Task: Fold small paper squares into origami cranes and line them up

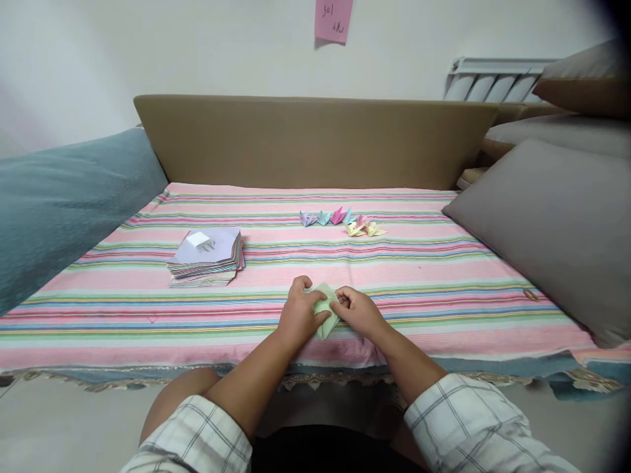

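A pale green sheet of origami paper (325, 322), folded into a small diamond, lies on the striped cloth in front of me. My left hand (302, 309) grips its left side, with the thumb across the paper's face. On the opposite edge, my right hand (359, 311) pinches the paper between thumb and fingers. Some fingertips and the underside of the paper are hidden. Beyond my hands sit several small folded paper cranes, among them a purple one (308, 219), a magenta one (338, 215) and a yellow one (375, 229).
To the left stands a stack of coloured paper (207, 270) with a white plug adapter (200, 241) on top. A striped cloth (276, 256) covers the seat. Grey cushions (547, 223) line the right side, and a brown backrest (315, 141) rises behind.
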Demonstrator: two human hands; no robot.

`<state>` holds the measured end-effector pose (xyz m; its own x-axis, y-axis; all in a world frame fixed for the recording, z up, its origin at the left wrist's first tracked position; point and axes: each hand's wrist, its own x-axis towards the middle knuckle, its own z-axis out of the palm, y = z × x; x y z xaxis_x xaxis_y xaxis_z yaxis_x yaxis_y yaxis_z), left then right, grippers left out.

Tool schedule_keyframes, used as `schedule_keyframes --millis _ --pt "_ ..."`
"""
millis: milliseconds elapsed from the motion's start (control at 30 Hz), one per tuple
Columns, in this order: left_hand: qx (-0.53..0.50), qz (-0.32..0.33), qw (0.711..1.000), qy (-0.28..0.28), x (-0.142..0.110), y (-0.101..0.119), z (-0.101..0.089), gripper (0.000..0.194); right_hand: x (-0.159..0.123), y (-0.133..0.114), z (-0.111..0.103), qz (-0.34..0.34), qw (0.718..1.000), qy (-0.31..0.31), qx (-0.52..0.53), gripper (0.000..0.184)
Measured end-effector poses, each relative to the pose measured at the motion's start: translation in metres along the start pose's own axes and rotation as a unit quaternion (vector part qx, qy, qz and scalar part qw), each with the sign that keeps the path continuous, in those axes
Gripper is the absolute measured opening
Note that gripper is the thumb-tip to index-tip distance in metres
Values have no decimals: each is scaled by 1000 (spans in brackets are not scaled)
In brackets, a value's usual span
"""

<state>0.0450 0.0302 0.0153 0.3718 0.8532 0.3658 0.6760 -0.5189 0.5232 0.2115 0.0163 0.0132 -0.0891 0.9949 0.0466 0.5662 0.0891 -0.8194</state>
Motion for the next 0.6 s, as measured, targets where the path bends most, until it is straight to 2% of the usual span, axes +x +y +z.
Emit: schedule_keyframes --millis 267,600 --pt "8 2 999 -39 0 0 -3 41 -1 4 -5 -3 996 -47 71 17" --pt "-16 -2 998 -63 -1 -1 -1 43 0 8 -6 -7 996 -41 83 15"
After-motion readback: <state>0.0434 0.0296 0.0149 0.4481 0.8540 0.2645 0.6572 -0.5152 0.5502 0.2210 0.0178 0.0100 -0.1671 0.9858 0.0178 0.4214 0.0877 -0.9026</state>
